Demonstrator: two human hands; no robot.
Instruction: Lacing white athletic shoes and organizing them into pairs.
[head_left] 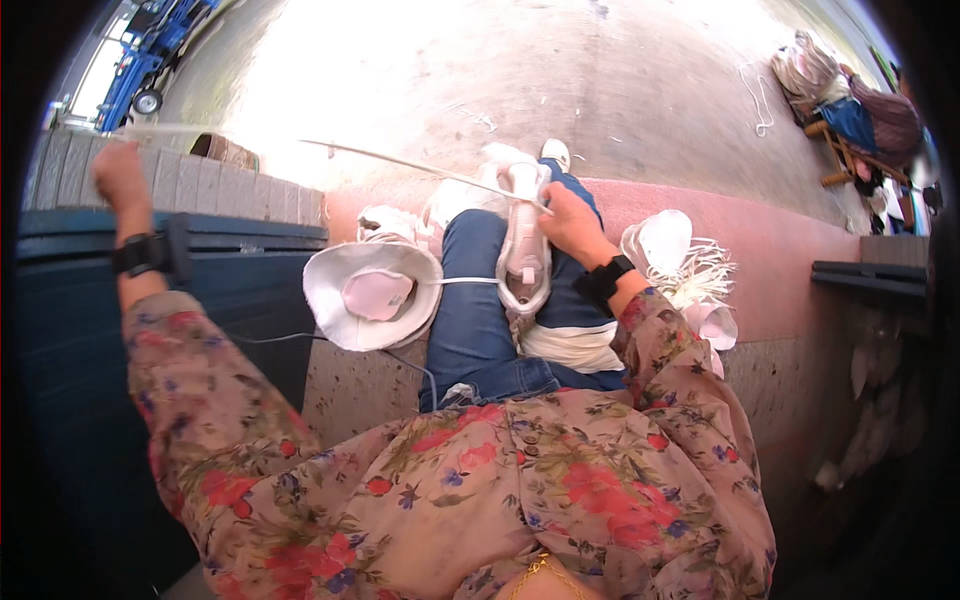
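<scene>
White-and-pink shoe (525, 240) lies in lap between denim-clad thighs (472, 270), long axis running away from torso, opening facing up. Right hand (572, 222) nearer: at shoe's right edge, fingers together, apparently clamped on white lace (440, 170), which slants from them across shoe toward far left. Left hand (120, 175) well apart, out to left, fingers curled; whether they grip anything, cannot tell. Second strand (460, 281) leaves shoe's left side, reaching white brimmed piece (335, 300).
</scene>
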